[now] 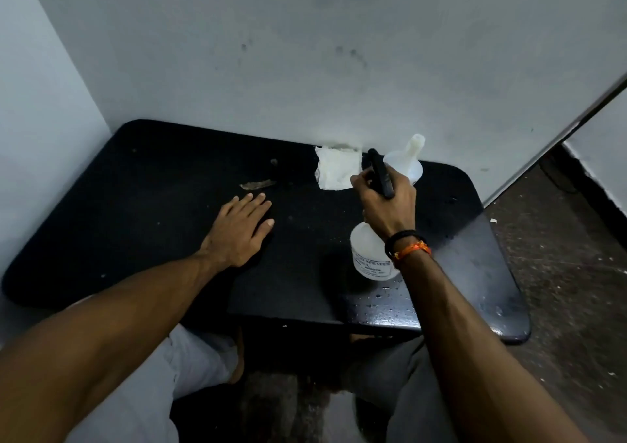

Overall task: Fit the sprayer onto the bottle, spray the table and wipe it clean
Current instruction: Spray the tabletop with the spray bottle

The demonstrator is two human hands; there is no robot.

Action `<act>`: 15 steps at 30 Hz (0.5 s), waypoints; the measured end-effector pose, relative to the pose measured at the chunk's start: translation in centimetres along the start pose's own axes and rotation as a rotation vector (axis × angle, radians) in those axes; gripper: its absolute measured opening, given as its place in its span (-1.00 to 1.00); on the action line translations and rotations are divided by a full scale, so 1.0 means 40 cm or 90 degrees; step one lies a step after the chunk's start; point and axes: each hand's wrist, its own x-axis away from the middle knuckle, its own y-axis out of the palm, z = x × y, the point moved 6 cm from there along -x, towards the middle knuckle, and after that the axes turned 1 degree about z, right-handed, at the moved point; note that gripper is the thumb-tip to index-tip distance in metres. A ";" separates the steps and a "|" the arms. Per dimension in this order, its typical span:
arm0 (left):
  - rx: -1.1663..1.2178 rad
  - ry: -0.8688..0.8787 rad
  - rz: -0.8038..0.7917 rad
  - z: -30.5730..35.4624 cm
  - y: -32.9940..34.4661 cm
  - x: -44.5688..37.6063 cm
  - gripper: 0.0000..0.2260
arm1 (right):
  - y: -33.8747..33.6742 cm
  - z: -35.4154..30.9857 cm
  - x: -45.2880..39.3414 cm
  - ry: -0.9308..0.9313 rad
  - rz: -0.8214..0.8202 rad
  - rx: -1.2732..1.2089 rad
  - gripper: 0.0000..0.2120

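While the right hand [385,205] held the spray bottle [371,256] up over the right part of the desk [135,205], its grip was clamped around the black sprayer [381,174], fingers wrapped round the head and neck. The sprayer appeared to be already seated on the bottle, since the clear, labelled body hung below the hand, tilted, with its base toward the person; whether it was lifted clear of the desk or resting on it could not be told. The nozzle seemed to point toward the back of the desk, near the wall.

The left hand [241,228] lay flat on the dark surface to the left of centre, its grip apart, fingers spread and holding nothing. A folded white tissue [337,168] sat at the back edge against the wall, just beside the raised hand. A second pale bottle [407,157] with a narrow spout stood behind the sprayer, partly hidden by the fingers. A small brownish scrap [257,184] lay just beyond the left fingertips.

Droplets glistened on the near right portion of the desk, so the step in hand looked like the spraying, with fitting judged as done. Much of the left half looked dry. The next move would likely call for more squeezes of the trigger toward the dry area, then setting the bottle down upright and reaching for the tissue. The left hand was the nearer free one for that, though it would have to pass under the raised bottle.
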 end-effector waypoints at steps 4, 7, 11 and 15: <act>0.004 0.004 -0.008 0.009 -0.008 0.005 -0.50 | 0.019 -0.026 -0.010 -0.003 0.007 -0.045 -0.84; 0.049 0.004 0.029 0.044 -0.029 0.004 -0.50 | 0.036 -0.046 -0.018 -0.028 0.009 -0.044 -0.81; 0.200 0.091 0.078 0.166 -0.072 -0.005 -0.33 | 0.060 -0.054 -0.019 -0.028 0.038 -0.059 -0.73; 0.321 0.077 0.064 0.251 -0.070 -0.011 -0.06 | 0.078 -0.066 -0.013 -0.053 0.058 -0.069 -0.70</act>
